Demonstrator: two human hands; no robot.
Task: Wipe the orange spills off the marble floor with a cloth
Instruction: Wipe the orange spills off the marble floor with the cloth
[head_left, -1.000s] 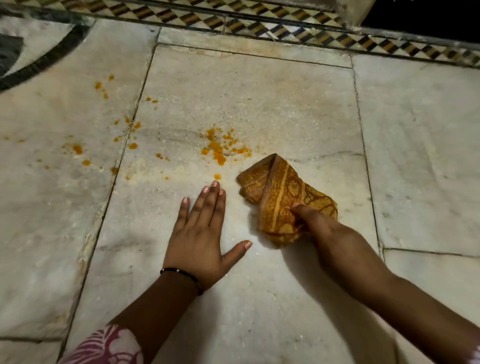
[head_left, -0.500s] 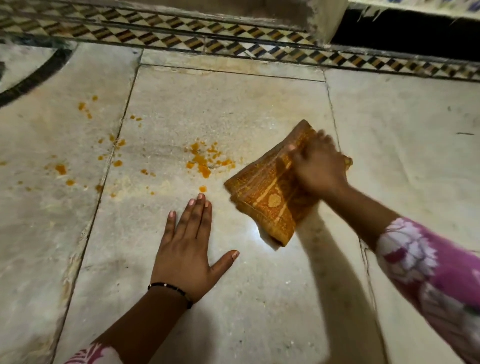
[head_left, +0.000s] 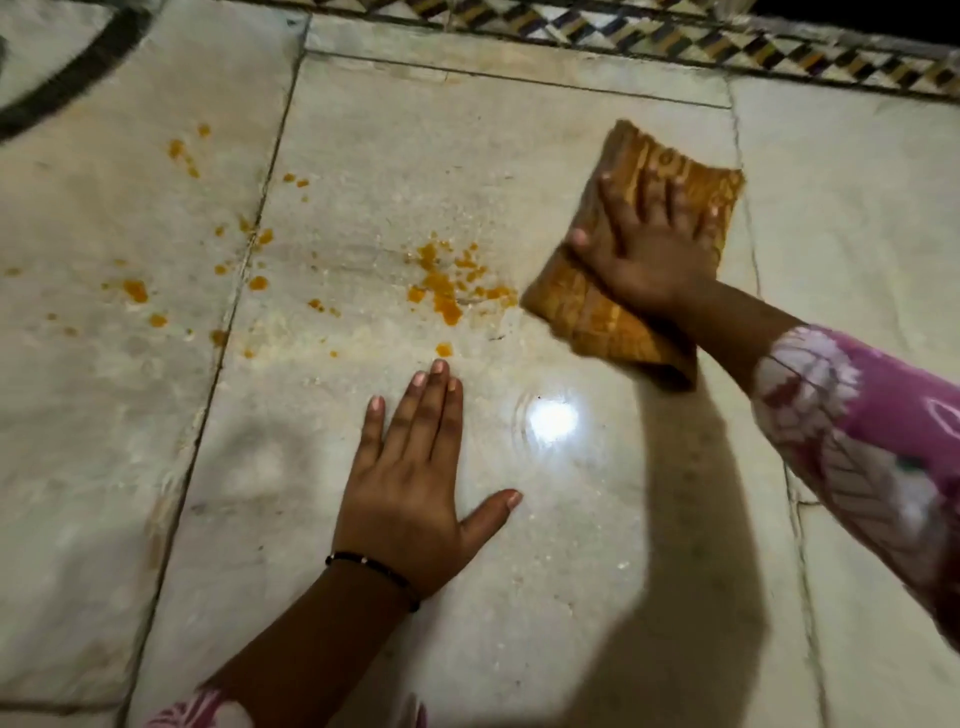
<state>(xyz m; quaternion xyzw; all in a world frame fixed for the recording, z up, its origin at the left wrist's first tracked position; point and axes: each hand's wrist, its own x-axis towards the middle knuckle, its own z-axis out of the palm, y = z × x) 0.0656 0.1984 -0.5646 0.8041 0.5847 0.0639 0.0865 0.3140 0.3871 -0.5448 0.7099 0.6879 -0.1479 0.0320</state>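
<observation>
My right hand (head_left: 647, 254) pressed flat with fingers spread on the folded orange cloth (head_left: 613, 317), cloth lying on the marble floor (head_left: 571, 597), orange spills (head_left: 447, 291) just left of it, my left hand (head_left: 410, 499) open, palm down nearer me, fingertips close to one drop.

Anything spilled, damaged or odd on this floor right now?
Yes: orange spills dot the marble floor, unwiped, left of the cloth under the right hand. More spots lie across the slab joint.
</observation>
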